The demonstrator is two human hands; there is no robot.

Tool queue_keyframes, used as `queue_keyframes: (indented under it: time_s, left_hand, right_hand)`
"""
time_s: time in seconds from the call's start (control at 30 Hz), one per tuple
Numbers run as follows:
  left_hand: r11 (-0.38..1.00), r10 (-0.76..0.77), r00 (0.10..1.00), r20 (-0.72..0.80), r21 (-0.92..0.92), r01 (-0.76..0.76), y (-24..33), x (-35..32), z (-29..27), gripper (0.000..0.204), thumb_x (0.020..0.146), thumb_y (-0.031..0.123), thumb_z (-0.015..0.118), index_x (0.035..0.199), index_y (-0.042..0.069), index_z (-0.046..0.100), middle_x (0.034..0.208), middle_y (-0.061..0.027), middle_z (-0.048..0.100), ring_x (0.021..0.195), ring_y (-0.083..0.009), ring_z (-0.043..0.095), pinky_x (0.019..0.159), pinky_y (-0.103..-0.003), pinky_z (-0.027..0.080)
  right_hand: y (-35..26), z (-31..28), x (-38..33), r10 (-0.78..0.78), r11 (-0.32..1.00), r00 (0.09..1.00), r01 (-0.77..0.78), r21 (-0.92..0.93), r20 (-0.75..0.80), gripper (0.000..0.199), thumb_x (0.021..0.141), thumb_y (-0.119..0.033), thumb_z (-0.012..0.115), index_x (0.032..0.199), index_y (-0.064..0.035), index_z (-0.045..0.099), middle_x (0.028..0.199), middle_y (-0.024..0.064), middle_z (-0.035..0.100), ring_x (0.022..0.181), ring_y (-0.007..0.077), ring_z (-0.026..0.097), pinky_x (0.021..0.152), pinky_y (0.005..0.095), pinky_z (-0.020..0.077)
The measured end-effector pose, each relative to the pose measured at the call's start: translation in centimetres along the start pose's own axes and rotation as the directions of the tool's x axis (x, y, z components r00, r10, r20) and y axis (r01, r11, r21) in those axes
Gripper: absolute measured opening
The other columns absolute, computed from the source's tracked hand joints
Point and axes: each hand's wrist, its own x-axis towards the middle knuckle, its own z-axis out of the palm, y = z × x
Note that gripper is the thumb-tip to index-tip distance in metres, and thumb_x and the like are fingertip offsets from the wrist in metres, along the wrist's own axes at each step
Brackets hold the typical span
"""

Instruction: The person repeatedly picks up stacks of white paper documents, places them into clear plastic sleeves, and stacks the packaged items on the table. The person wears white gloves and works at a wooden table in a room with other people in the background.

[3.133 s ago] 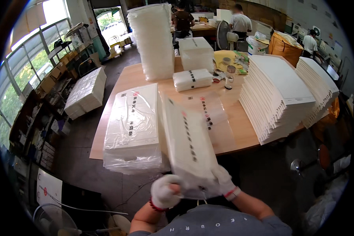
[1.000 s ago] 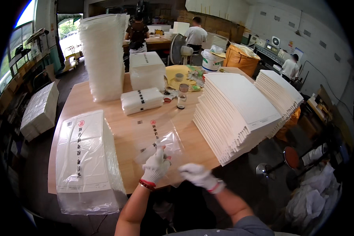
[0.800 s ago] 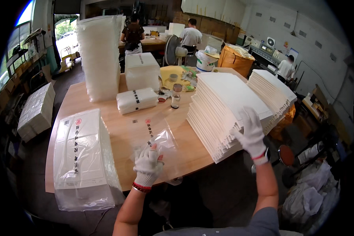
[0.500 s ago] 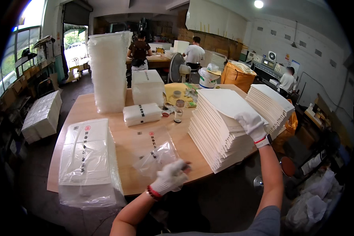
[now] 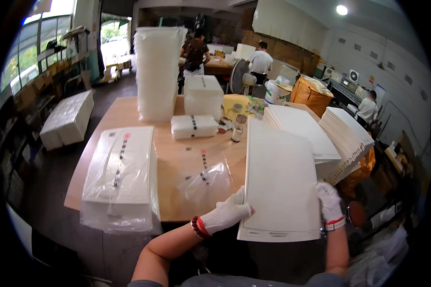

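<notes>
A thin white pad of paper or board point(image 5: 282, 177) hangs tilted in front of me, off the table's near edge. My left hand point(image 5: 227, 209), in a white glove with the fingertips bare, is closed on its left edge. On its right edge, the gloved fingers of my right hand point(image 5: 328, 200) are curled round. Behind it rises the layered white stack point(image 5: 301, 129), partly hidden by the pad. Left of the pad a clear printed plastic bag point(image 5: 203, 170) lies flat on the wooden table point(image 5: 170, 201). Farther left sits a white stack in clear film point(image 5: 122, 167).
A tall pile of translucent sheets point(image 5: 158, 76), a white block point(image 5: 203, 95) and a wrapped bundle point(image 5: 193, 126) stand at the back. Glass jars point(image 5: 237, 131) sit nearby. Another stack point(image 5: 345, 136) is at right. A fan point(image 5: 239, 76) and several people are beyond.
My right hand has come down and toward me from the stack's top. The pad is now off the stack, held between both hands. My view has shifted left.
</notes>
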Motion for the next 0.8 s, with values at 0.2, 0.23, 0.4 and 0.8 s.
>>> queue_keyframes:
  time_s: [0.2, 0.23, 0.4, 0.8]
  left_hand:
    - [0.565, 0.682, 0.704, -0.201, 0.756, -0.33, -13.6, 2.0, 4.9, 0.073, 0.067, 0.019, 0.061, 0.129, -0.007, 0.03, 0.132, -0.0341, 0.027, 0.122, -0.05, 0.026, 0.102, -0.058, 0.017]
    - [0.417, 0.757, 0.636, -0.152, 0.861, -0.29, -14.3, 1.1, 6.3, 0.075, 0.064, 0.019, 0.063, 0.127, -0.009, 0.033, 0.133, -0.0361, 0.023, 0.123, -0.0539, 0.021, 0.101, -0.063, 0.014]
    - [0.346, 0.833, 0.542, -0.113, 0.87, -0.35, -15.7, 1.7, 0.3, 0.059, 0.058, 0.006, 0.062, 0.114, -0.004, 0.047, 0.119, -0.0285, 0.043, 0.101, -0.0477, 0.046, 0.088, -0.051, 0.038]
    - [0.276, 0.676, 0.727, -0.121, 0.956, -0.097, -17.6, 7.2, -1.9, 0.033, 0.071, 0.017, 0.059, 0.101, 0.005, 0.054, 0.073, -0.0125, 0.057, 0.079, -0.0322, 0.058, 0.071, -0.041, 0.048]
  right_hand:
    - [7.7, 14.1, -4.2, -0.118, 0.941, 0.983, 0.155, 0.299, -0.14, 0.046, 0.092, -0.034, 0.049, 0.117, 0.0056, 0.048, 0.109, 0.0158, 0.057, 0.102, 0.0235, 0.054, 0.091, 0.0353, 0.0431]
    - [8.4, 15.1, -4.7, -0.104, 0.965, 0.981, 0.139, 0.222, -0.163, 0.047, 0.091, -0.032, 0.051, 0.119, 0.0055, 0.046, 0.11, 0.0162, 0.056, 0.102, 0.0236, 0.054, 0.09, 0.0355, 0.0438]
    - [14.2, 16.3, -6.2, -0.272, 0.949, 0.901, 0.192, -0.25, -0.338, 0.054, 0.085, -0.023, 0.063, 0.124, 0.0061, 0.041, 0.111, 0.0183, 0.055, 0.096, 0.0245, 0.056, 0.084, 0.0349, 0.0471]
    - [15.9, 17.0, -2.5, 0.106, 0.431, 0.935, 0.264, -0.863, 0.339, 0.04, 0.069, -0.021, 0.067, 0.107, -0.0131, 0.056, 0.1, 0.0119, 0.06, 0.078, 0.0325, 0.062, 0.062, 0.0414, 0.0506]
